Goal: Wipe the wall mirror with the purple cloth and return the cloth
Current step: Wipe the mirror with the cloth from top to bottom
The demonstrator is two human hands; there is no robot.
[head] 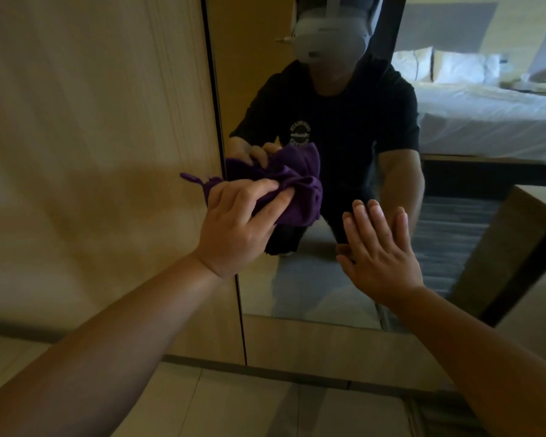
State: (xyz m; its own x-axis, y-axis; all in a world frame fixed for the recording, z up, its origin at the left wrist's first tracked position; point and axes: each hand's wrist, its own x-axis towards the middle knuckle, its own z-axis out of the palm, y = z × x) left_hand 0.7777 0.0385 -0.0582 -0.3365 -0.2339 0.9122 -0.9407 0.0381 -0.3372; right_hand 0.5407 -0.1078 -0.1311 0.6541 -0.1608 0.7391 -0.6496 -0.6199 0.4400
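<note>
Light wood-grain panelling (92,121) covers the wall on the left, and a tall wall mirror (312,279) with a thin dark edge is set flush beside it, its lower border meeting a wooden base strip (312,335) just above the pale tiled floor (234,405). The glass reflects a bed (486,115) with white sheets and pillows in the room behind, a strip of striped grey carpet (448,234), and the person crouching in a dark T-shirt with a grey headset strapped on. The left hand (237,228) reaches forward from a bare forearm and grips the purple cloth (297,197), bunched into a crumpled wad; the fingers (262,187) curl over the fabric and pinch it against the thumb, holding the wad against the glass near the mirror's left edge, at about the middle of its visible height. A small hanging loop and a corner of the cloth stick out to the left past the mirror's edge, over the wood panel. The cloth's reflection meets the real fabric in the glass, along with the reflected hand. The right hand (379,253) is held up flat to the right of the cloth and somewhat lower, fingers straight and pressed close together, thumb out to the side, the palm facing the glass; the fingertips seem to touch their own reflection, though whether the palm rests on the mirror cannot be told.
</note>
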